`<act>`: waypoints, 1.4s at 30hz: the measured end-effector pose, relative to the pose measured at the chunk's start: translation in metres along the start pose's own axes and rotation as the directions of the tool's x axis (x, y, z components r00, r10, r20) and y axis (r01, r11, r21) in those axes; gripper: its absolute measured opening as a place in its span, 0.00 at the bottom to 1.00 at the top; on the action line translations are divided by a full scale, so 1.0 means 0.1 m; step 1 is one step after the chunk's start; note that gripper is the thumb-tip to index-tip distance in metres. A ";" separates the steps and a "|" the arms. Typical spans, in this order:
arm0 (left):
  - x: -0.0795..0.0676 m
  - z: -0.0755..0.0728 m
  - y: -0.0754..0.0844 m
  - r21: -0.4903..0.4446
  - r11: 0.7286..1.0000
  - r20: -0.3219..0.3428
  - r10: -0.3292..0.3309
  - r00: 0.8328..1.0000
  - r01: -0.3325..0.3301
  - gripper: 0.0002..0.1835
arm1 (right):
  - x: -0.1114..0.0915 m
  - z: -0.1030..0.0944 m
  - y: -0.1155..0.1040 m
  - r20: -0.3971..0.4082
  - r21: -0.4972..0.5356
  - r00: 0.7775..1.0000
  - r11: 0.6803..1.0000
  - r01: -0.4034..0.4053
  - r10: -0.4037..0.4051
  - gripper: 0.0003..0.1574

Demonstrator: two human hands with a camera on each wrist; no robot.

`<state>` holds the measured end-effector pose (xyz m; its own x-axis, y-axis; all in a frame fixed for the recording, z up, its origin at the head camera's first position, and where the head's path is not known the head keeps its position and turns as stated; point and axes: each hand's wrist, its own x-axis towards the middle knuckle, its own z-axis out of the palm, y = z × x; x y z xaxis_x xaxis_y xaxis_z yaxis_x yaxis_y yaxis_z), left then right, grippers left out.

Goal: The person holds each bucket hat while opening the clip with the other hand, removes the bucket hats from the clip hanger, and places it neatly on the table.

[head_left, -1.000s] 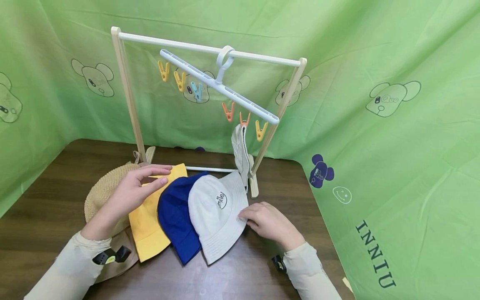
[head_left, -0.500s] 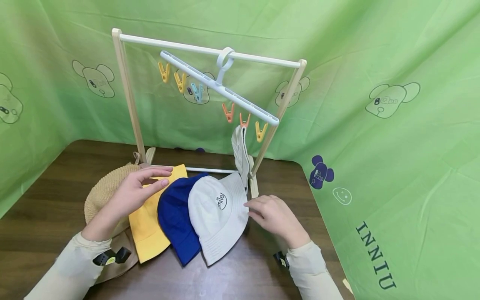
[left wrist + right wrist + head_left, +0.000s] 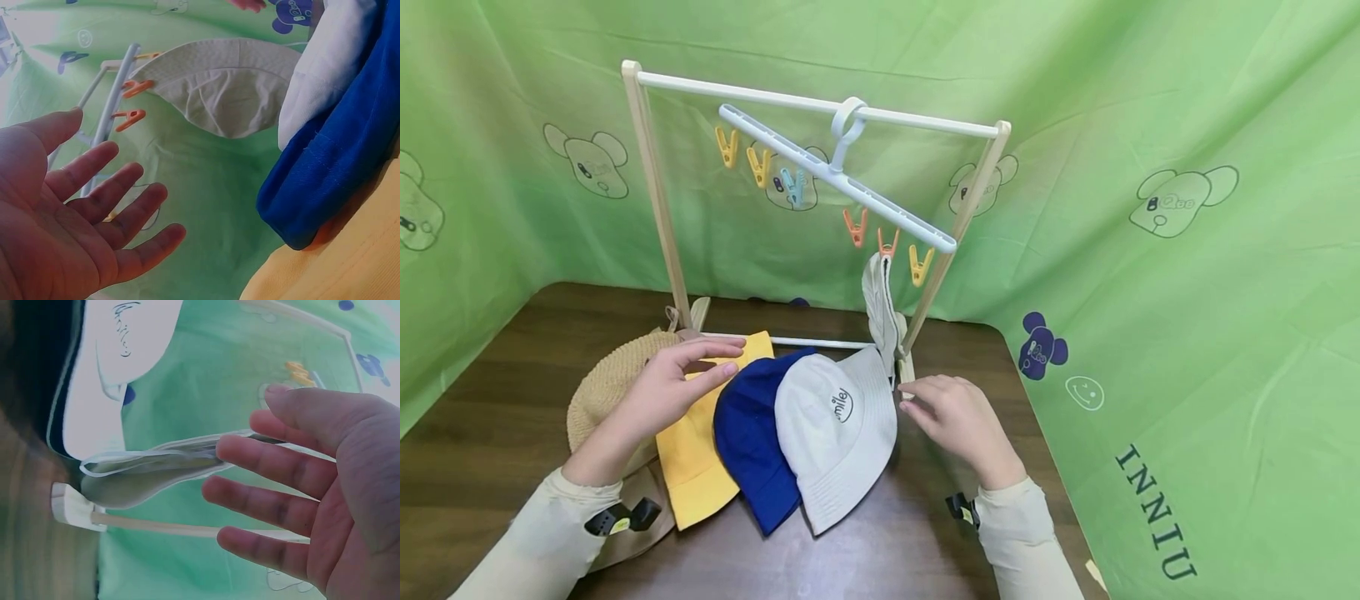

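Over the yellow bucket hat [image 3: 696, 483] and the straw hat [image 3: 602, 387], my left hand [image 3: 670, 383] holds nothing, its fingers spread loosely in the left wrist view. My right hand [image 3: 962, 421] is just right of the brim of the white bucket hat [image 3: 820, 417], which has a "smile" print. Its fingers are relaxed and bare of any object in the right wrist view. Between the white and yellow hats lies a navy blue hat [image 3: 748, 442], partly overlapped by the white one. A beige hat [image 3: 231, 94] hangs by its brim from an orange clip [image 3: 887, 242].
A light blue clip hanger [image 3: 835, 171] hooks over the top bar of a wooden rack [image 3: 655, 200], carrying yellow, blue and orange clips. A brown brim [image 3: 640, 521] shows under the left forearm. Green printed cloth [image 3: 1225, 333] surrounds the brown table [image 3: 490, 392] at back and sides.
My right hand has left the white hat's brim and moved a little right and towards the rack, its fingers loosening. My left hand and the hats stay where they were.
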<state>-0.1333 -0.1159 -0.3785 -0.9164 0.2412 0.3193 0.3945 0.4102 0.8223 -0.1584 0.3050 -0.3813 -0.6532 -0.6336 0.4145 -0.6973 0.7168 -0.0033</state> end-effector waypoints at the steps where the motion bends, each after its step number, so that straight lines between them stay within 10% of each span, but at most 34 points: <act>1: 0.00 0.01 0.00 0.000 1.000 0.003 0.000 1.000 0.000 0.13 | 0.00 -0.01 0.01 -0.003 -0.002 1.000 1.000 -0.007 0.007 0.15; 42: 0.19 0.27 0.09 0.029 0.999 0.060 -0.040 0.997 0.038 0.22 | 0.03 -0.08 0.15 -0.135 0.096 0.955 0.963 -0.253 0.264 0.25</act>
<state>-0.1453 -0.0836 -0.3776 -0.9259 0.2767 0.2573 0.3607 0.4446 0.8199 -0.1686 0.3161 -0.3727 -0.7683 -0.3767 0.5176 -0.5345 0.8224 -0.1949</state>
